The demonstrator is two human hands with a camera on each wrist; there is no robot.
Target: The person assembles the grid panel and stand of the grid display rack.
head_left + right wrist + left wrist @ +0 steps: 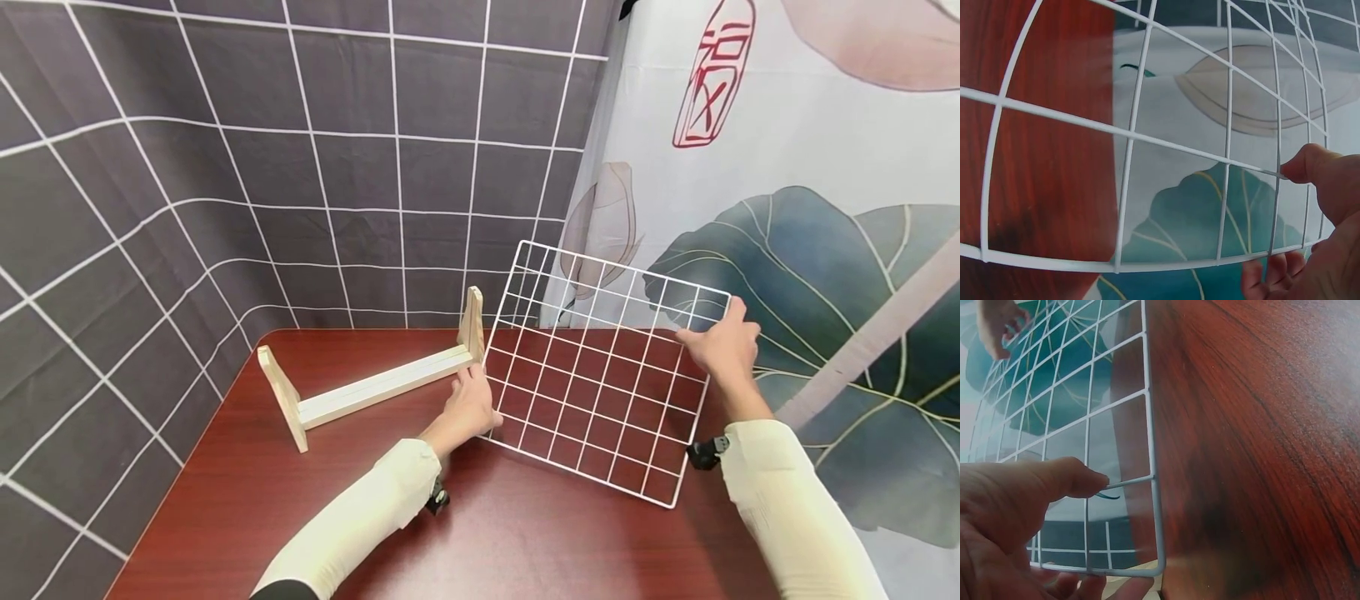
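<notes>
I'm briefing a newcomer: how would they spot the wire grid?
Find the dark red table. Towards its right, the left hand and right hand hold the tilted white wire grid. Open squares set it apart from the wooden stand to its left.

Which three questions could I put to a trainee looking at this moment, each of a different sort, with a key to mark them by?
1. True or false: the left hand and the right hand both hold the white wire grid.
2. In the head view, where on the table is the wooden frame?
A) Right of the white wire grid
B) Left of the white wire grid
C) On top of the white wire grid
3. Fill in: the ___ hand is the one nearer the wooden frame.

Key: 1. True. 2. B. 3. Left.
</notes>
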